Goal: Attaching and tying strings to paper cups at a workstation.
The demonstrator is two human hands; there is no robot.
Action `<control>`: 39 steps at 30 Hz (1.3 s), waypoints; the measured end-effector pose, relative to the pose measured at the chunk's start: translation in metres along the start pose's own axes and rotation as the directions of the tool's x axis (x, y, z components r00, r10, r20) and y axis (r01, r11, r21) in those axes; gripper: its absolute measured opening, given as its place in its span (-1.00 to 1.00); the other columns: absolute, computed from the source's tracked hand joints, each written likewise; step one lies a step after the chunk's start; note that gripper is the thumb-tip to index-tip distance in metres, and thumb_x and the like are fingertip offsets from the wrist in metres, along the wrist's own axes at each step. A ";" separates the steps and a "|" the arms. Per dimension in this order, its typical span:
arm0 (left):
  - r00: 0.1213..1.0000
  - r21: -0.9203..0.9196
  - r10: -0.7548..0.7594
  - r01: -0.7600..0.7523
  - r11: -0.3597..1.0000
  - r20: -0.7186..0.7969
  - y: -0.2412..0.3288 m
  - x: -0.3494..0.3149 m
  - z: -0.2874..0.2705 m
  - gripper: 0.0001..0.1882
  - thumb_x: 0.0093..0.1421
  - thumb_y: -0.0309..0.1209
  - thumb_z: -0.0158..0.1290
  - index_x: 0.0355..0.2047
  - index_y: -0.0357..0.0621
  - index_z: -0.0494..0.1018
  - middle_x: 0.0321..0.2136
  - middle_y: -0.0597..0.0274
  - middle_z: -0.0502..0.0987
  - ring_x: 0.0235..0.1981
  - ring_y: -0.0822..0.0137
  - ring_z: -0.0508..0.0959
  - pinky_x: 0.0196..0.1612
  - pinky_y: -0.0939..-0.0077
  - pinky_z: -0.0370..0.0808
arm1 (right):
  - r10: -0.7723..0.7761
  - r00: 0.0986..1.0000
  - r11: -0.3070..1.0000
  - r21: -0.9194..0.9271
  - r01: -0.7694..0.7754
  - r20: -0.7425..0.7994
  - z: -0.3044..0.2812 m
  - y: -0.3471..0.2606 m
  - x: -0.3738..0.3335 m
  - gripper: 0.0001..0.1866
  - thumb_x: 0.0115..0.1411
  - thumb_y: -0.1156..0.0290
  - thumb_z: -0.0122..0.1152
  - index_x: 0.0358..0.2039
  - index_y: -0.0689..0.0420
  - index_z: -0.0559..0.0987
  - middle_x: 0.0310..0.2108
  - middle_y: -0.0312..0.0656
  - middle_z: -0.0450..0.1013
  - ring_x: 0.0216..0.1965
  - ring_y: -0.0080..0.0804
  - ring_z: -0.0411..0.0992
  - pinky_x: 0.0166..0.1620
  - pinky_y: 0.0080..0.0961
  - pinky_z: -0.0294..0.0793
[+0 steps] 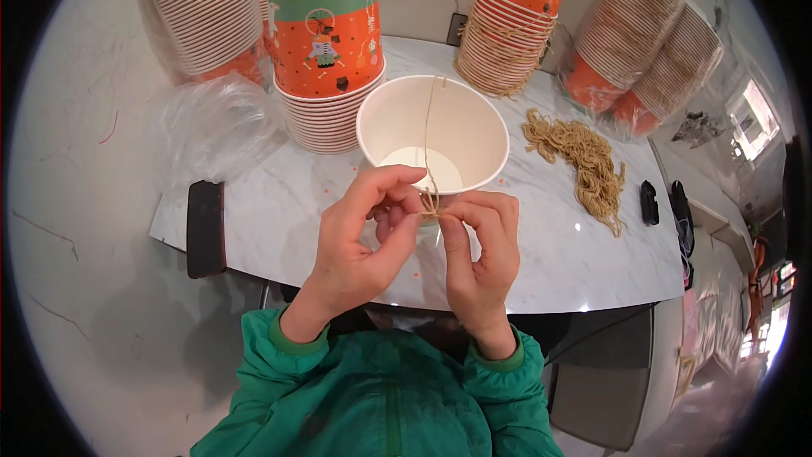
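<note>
A white-lined paper bucket [461, 114] stands with its mouth toward me. A strand of tan twine [429, 123] runs from a small hole near its far rim, across the opening, to the near rim. There my left hand [359, 233] pinches a loop of the twine between thumb and fingers. My right hand [480, 250] is closed on the same twine just beside it, thumb against forefinger. The fingertips almost meet at the near rim, and the knot or loop between them is partly hidden.
An upside-down stack of orange and green buckets [326, 51] rises behind on the left. Another stack [507, 34] with twine hanging on it stands at the back. Bagged buckets [626, 34] lean at right. Loose twine [584, 161], a plastic bag [216, 127] and a black object [649, 203] lie on the marble-patterned table [541, 262].
</note>
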State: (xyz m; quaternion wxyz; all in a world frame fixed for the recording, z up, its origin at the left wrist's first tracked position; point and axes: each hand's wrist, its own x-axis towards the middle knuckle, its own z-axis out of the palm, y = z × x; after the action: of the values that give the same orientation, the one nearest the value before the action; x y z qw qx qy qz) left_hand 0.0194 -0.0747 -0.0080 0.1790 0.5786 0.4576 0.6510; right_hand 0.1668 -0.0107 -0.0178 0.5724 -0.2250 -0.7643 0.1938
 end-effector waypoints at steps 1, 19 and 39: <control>1.000 0.016 -0.004 0.004 1.000 -0.007 0.001 0.000 0.001 -0.58 0.20 -0.74 0.09 0.08 -0.23 0.48 -0.32 0.34 0.56 -0.39 0.57 0.48 -0.36 0.68 0.40 | 0.001 1.000 1.000 0.000 -0.001 -0.001 0.000 0.000 -0.002 -0.83 0.14 0.66 0.35 -0.24 0.22 0.60 -0.23 -0.13 0.49 -0.19 -0.17 0.39 -0.13 -0.35 0.40; 0.995 0.173 0.090 -0.097 0.980 0.046 0.003 -0.006 0.015 -0.76 0.16 -0.80 0.11 -0.22 -0.29 0.61 -0.26 0.22 0.57 -0.37 0.49 0.52 -0.35 0.65 0.43 | 0.421 0.845 0.513 0.682 -0.521 0.329 -0.009 0.011 -0.027 -0.86 0.46 0.47 0.11 -0.19 0.28 0.56 -0.10 -0.24 0.41 -0.15 -0.54 0.35 -0.05 -0.58 0.35; 0.978 -0.109 -0.205 0.208 0.972 0.034 0.004 -0.011 0.025 -0.82 0.31 -0.72 0.05 -0.15 -0.35 0.59 -0.14 0.20 0.58 -0.08 0.41 0.60 -0.07 0.57 0.54 | 0.438 0.897 0.756 0.518 -0.401 0.054 -0.001 -0.003 -0.032 -0.90 0.27 0.65 0.28 -0.23 0.28 0.54 -0.18 -0.24 0.44 -0.23 -0.55 0.42 -0.12 -0.60 0.45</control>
State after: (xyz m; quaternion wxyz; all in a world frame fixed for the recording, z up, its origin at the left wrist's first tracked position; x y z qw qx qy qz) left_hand 0.0466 -0.0752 -0.0135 0.2830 0.5241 0.4761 0.6469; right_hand 0.1751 -0.0312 -0.0408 0.5797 -0.2353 -0.5932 0.5067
